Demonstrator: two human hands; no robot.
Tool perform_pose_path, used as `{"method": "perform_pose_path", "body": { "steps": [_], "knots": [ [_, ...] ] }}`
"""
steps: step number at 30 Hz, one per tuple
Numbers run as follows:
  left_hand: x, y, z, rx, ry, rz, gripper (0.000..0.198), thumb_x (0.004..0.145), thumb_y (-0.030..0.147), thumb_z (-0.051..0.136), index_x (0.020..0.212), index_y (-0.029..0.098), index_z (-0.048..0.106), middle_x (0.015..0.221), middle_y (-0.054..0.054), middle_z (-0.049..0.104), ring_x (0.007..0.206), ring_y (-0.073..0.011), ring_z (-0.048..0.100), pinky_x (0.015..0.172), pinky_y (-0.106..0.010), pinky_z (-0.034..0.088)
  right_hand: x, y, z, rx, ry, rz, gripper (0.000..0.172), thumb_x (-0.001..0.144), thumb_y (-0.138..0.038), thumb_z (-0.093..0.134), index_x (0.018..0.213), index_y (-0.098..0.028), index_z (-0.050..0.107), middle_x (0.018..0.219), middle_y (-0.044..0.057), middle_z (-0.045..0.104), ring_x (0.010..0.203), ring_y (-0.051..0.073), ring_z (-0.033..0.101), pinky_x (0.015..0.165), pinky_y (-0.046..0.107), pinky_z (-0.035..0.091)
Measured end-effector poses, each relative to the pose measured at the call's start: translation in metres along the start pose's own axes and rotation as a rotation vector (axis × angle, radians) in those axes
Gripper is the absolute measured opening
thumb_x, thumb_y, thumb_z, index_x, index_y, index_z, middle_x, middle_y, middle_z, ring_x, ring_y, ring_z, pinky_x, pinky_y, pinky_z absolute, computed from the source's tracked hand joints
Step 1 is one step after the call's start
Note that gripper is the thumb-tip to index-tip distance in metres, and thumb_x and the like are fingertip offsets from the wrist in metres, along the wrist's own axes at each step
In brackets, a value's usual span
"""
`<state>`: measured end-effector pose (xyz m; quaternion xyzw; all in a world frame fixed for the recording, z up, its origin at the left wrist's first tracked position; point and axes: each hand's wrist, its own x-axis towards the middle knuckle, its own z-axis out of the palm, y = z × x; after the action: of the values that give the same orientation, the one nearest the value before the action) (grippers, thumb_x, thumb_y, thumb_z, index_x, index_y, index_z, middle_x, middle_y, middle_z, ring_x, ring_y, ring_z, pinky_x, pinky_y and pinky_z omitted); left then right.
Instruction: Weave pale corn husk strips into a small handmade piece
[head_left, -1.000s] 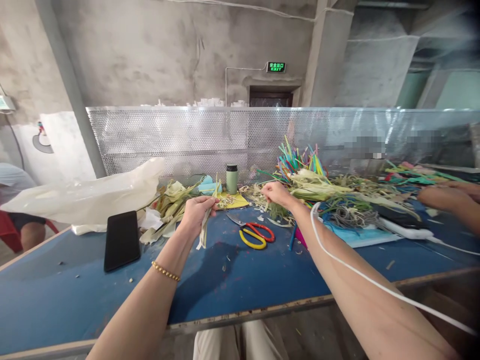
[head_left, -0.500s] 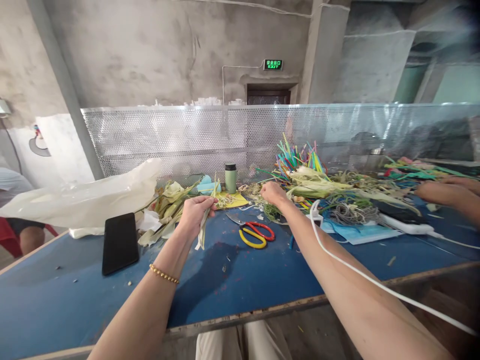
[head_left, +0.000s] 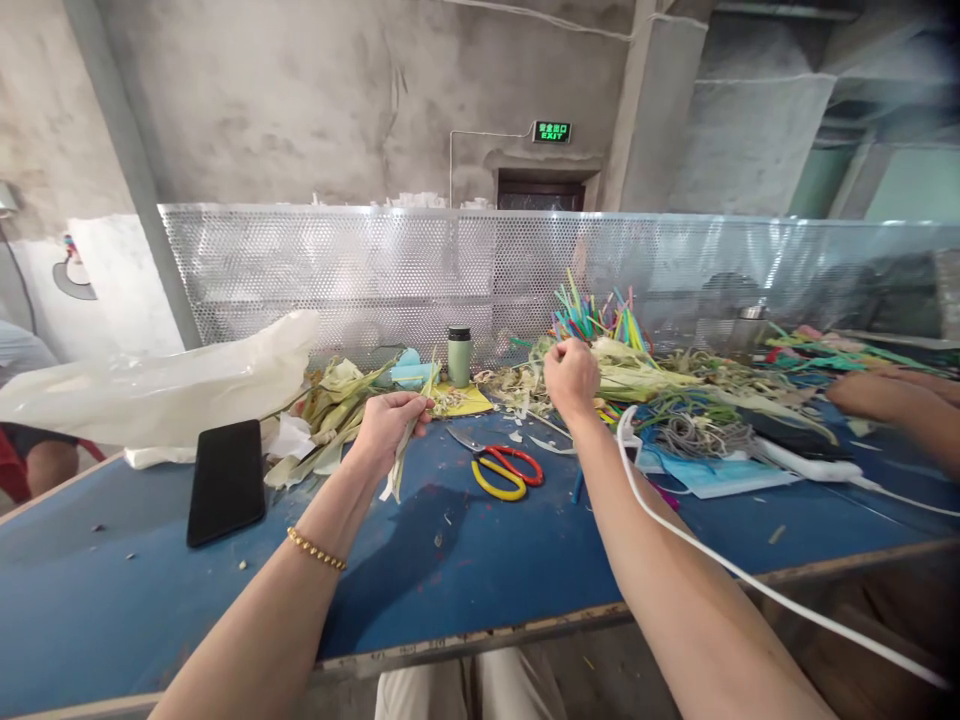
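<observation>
Husk strips, pinched in the left hand behind the front edge of the tabletop, probably want a light grip lest they split; right hand curled, any hold hidden.

A hand could pass over the near blue tabletop, but scissors, bottle and heaped husks obstruct beyond.

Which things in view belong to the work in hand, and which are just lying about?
Likely part of the work:
pale husk strips, in the left hand
husk pile, near the right hand
scissors, unheld

Seemingly just lying about:
black phone at left
green bottle
blue face mask
whitish plastic bag
</observation>
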<state>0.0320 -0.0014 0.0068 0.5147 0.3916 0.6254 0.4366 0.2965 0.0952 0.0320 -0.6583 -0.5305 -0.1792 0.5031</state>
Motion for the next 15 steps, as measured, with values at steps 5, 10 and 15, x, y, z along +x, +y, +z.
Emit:
{"method": "perform_pose_path", "body": {
  "steps": [5,10,15],
  "knots": [
    [0.0008,-0.0016,-0.0002,0.008,0.011,0.009,0.019,0.062,0.025,0.072,0.069,0.008,0.070,0.053,-0.002,0.061,0.040,-0.0074,0.049,0.042,-0.019,0.035,0.0112,-0.0037,0.0048,0.719,-0.016,0.098,0.021,0.086,-0.033,0.048,0.090,-0.016,0.058,0.068,0.004,0.061,0.049,0.016,0.056,0.053,0.031,0.047],
    [0.0018,-0.0031,-0.0006,0.019,0.018,-0.011,0.019,0.061,0.025,0.074,0.069,0.008,0.070,0.052,-0.002,0.061,0.040,-0.0079,0.049,0.042,-0.020,0.035,0.0079,-0.0054,0.0023,0.969,-0.135,0.127,0.019,0.074,-0.036,0.059,0.075,-0.017,0.058,0.055,-0.004,0.049,0.042,0.011,0.043,0.042,0.026,0.038],
    [0.0027,-0.0063,-0.0003,0.022,0.004,-0.010,0.020,0.062,0.027,0.074,0.069,0.008,0.070,0.052,-0.002,0.061,0.040,-0.0078,0.049,0.042,-0.020,0.034,0.0077,-0.0010,0.0006,0.874,-0.142,0.048,0.018,0.069,-0.034,0.063,0.067,-0.016,0.060,0.053,-0.006,0.046,0.051,0.009,0.040,0.049,0.023,0.033]
  ]
}}
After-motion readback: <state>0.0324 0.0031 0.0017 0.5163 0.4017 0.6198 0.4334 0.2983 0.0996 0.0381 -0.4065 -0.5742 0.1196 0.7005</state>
